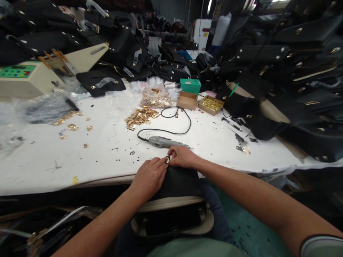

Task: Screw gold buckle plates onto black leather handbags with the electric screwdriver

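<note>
Currently, my left hand [151,175] lies part-open on the black bag [182,184] in my lap, fingertips at the gold clasp [167,160] near its far edge; my thumb is hidden, so I cannot confirm a grip. My right hand [182,156] is curled nearly closed beside the clasp; any pinch is indeterminable. A grey screwdriver [163,141] lies just beyond, on the table [102,153].

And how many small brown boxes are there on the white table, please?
2. One brown box is in front of the green box; the other box, holding gold pieces, is to its right. Others may be hidden.
</note>
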Available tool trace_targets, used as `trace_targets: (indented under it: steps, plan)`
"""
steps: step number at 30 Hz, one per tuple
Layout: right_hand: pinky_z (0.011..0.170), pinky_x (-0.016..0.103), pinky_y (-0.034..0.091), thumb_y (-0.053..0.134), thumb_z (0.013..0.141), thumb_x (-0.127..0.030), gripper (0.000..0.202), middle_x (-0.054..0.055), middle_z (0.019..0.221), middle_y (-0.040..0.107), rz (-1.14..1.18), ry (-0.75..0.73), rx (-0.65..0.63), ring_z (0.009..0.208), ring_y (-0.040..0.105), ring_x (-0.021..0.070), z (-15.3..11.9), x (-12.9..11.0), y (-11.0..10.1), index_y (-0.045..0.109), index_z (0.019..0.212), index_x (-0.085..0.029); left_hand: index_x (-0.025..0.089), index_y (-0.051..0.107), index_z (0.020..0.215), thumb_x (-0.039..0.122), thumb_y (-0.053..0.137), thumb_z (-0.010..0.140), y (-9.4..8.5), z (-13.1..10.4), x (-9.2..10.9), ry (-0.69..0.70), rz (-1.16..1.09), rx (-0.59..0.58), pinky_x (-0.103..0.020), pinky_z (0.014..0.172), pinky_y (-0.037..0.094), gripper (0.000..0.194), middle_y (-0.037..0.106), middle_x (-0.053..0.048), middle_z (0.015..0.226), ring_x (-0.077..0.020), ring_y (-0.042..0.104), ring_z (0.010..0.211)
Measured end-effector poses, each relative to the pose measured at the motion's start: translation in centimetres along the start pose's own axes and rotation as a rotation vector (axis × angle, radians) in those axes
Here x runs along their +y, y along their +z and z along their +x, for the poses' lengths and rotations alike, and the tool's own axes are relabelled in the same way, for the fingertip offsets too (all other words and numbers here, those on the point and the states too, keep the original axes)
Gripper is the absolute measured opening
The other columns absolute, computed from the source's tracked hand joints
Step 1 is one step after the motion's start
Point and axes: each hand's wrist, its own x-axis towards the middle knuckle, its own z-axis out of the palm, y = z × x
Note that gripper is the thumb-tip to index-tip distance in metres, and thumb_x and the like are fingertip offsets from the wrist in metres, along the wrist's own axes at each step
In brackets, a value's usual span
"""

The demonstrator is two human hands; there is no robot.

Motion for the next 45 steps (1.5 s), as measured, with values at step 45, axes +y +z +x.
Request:
trace_targets:
  steps: [45]
  plan:
    - [0.063, 0.025, 0.049, 0.068, 0.085, -0.027, 0.041, 0.001, 0.064, 0.07, -0.096, 0.212, 0.394, 0.053, 0.066, 0.0162, 17.2, 2.8, -10.3, 0.067, 0.125, -0.018, 0.026, 0.068, 0.111, 0.028, 0.066, 0.086, 3.7, -1.0, -2.9, 0.13, 0.136, 0.396, -0.034, 0.074, 0.054, 0.025, 0.072, 0.0, 0.126, -0.022, 0.07, 0.1]
